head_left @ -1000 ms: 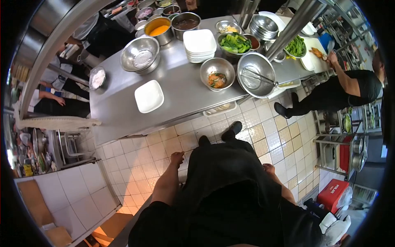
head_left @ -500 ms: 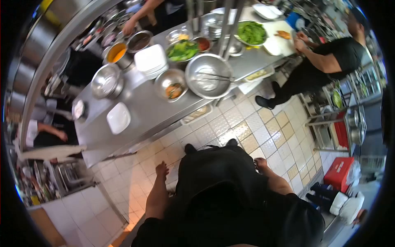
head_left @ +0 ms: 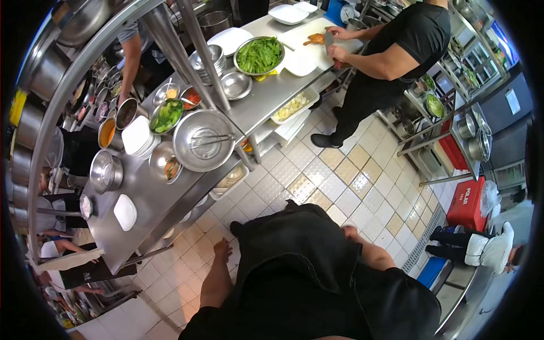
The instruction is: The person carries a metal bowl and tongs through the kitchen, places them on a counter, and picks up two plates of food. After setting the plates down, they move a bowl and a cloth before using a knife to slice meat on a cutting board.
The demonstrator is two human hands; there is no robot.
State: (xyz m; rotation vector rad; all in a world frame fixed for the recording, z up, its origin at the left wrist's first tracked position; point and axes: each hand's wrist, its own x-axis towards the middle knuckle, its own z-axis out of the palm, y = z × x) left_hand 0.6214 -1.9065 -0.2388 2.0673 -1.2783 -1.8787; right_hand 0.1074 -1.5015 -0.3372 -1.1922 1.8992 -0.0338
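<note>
My left hand (head_left: 222, 250) hangs beside my dark apron (head_left: 283, 243), above the tiled floor. Its fingers are loosely apart and nothing is in it. On the other side my right hand (head_left: 351, 233) hangs at the apron's edge, partly covered by it; the fingers that show look relaxed and hold nothing I can see. Nearest in front is the steel counter (head_left: 164, 207). On it stand a large steel bowl (head_left: 192, 156) with a whisk (head_left: 212, 139), a smaller bowl with food (head_left: 171, 168), stacked white plates (head_left: 136, 136) and a square white plate (head_left: 125, 212).
A co-worker (head_left: 391, 62) at the far counter cuts cooked meat (head_left: 314, 39) with a knife (head_left: 329, 42). Leafy greens (head_left: 259, 55) fill a bowl nearby. Right are metal shelves (head_left: 447, 136) and a red cooler (head_left: 466, 201). White tiles (head_left: 317, 175) cover the floor. Other people stand left.
My view has turned right, so the counter and bowls now lie further left and the co-worker is nearer the middle. That co-worker's knife now shows. My hands still hang at my sides.
</note>
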